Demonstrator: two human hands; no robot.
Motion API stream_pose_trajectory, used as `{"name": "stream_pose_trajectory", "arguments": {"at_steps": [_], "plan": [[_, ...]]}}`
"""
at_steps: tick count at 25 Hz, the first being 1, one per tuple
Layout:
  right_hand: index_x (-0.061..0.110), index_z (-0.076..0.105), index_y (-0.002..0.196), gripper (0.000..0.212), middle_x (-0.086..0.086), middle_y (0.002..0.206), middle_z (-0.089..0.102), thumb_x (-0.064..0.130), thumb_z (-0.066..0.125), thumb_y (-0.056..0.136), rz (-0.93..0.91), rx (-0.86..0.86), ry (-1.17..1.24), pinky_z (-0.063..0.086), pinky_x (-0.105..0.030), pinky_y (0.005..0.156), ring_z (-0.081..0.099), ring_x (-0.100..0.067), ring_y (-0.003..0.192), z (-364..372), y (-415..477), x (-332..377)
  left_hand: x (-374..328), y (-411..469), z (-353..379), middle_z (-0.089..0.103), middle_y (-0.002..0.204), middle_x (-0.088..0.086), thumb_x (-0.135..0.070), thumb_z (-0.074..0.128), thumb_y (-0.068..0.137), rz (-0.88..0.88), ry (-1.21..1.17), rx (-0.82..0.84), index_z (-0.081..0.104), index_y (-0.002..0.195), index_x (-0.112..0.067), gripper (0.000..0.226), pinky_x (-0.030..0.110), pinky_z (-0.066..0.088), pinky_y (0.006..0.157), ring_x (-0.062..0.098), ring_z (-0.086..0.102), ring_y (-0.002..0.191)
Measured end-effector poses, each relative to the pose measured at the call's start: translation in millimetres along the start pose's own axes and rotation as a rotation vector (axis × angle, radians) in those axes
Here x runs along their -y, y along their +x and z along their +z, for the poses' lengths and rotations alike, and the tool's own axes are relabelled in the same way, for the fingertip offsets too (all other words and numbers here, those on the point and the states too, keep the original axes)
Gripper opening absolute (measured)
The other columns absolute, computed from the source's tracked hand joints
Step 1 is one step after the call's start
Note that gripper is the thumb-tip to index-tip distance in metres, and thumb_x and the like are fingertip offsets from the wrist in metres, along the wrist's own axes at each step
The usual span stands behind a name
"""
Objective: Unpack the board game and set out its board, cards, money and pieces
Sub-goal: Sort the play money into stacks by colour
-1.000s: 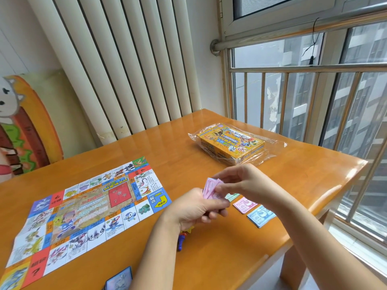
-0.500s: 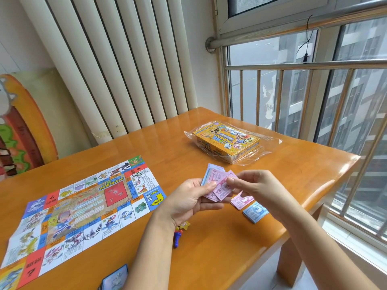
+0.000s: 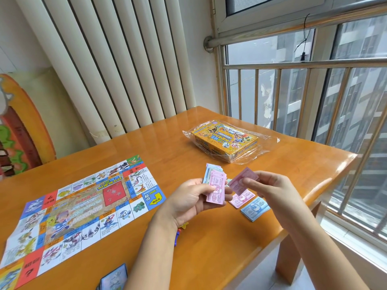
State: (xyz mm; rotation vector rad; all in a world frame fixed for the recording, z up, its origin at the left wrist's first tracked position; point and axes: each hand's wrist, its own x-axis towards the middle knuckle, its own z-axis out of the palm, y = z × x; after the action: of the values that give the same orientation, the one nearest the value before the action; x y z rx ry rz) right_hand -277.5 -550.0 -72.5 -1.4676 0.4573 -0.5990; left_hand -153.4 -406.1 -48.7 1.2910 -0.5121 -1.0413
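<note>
While left hand (image 3: pixel 188 197) grips money (image 3: pixel 215 185), closed game box (image 3: pixel 225 141) in plastic wrap (image 3: pixel 266 143)

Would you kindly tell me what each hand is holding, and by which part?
The left hand grips a stack of play money by its lower end; the right hand pinches a single pink note by its right edge.
</note>
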Motion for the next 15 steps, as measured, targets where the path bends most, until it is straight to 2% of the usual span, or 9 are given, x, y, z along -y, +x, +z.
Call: {"name": "stream_pose_trajectory", "arguments": {"at_steps": [3, 6, 9, 11, 15], "plan": [[0.01, 0.074, 0.078, 0.012, 0.004, 0.057, 0.06, 0.019, 0.069, 0.082, 0.01, 0.009, 0.007, 0.035, -0.012, 0.051, 0.042, -0.003, 0.051, -3, -4, -2, 2, 2, 1, 0.071, 0.089, 0.018, 0.009, 0.038, 0.094, 0.018, -0.032, -0.032, 0.058, 0.104, 0.005, 0.022, 0.031, 0.059, 0.072, 0.026, 0.071, 0.081], [0.006, 0.07, 0.076, 0.025, 0.001, 0.058, 0.06, 0.031, 0.068, 0.074, 0.036, -0.006, 0.058, 0.044, -0.012, 0.054, 0.05, -0.005, 0.052, -2, -7, -4, 3, 4, 2, 0.072, 0.088, 0.015, 0.008, 0.042, 0.094, 0.037, -0.042, -0.054, 0.06, 0.102, 0.003, 0.021, 0.028, 0.059, 0.07, 0.023, 0.072, 0.08], [0.004, 0.067, 0.082, 0.016, -0.005, 0.068, 0.07, 0.02, 0.067, 0.078, 0.044, -0.006, 0.145, 0.052, -0.014, 0.057, 0.063, -0.007, 0.057, -1, -8, -3, 5, 4, 4, 0.073, 0.087, 0.012, 0.007, 0.046, 0.093, 0.047, -0.02, -0.069, 0.062, 0.101, 0.0, 0.02, 0.026, 0.059, 0.068, 0.02, 0.072, 0.079], [0.004, 0.068, 0.082, 0.006, -0.004, 0.069, 0.071, 0.01, 0.066, 0.082, 0.041, 0.001, 0.154, 0.051, -0.013, 0.056, 0.063, -0.006, 0.056, 0, -10, -1, 6, 6, 6, 0.073, 0.085, 0.01, 0.007, 0.05, 0.091, 0.055, -0.02, -0.101, 0.063, 0.099, -0.002, 0.019, 0.025, 0.059, 0.067, 0.018, 0.072, 0.076], [0.005, 0.071, 0.082, 0.006, 0.001, 0.062, 0.068, 0.006, 0.065, 0.085, 0.023, 0.021, 0.068, 0.046, -0.011, 0.052, 0.056, -0.002, 0.05, 5, -13, -3, 12, 11, 10, 0.073, 0.086, 0.009, 0.008, 0.059, 0.085, 0.104, -0.038, -0.17, 0.066, 0.096, -0.004, 0.018, 0.026, 0.059, 0.068, 0.016, 0.07, 0.072]]}}
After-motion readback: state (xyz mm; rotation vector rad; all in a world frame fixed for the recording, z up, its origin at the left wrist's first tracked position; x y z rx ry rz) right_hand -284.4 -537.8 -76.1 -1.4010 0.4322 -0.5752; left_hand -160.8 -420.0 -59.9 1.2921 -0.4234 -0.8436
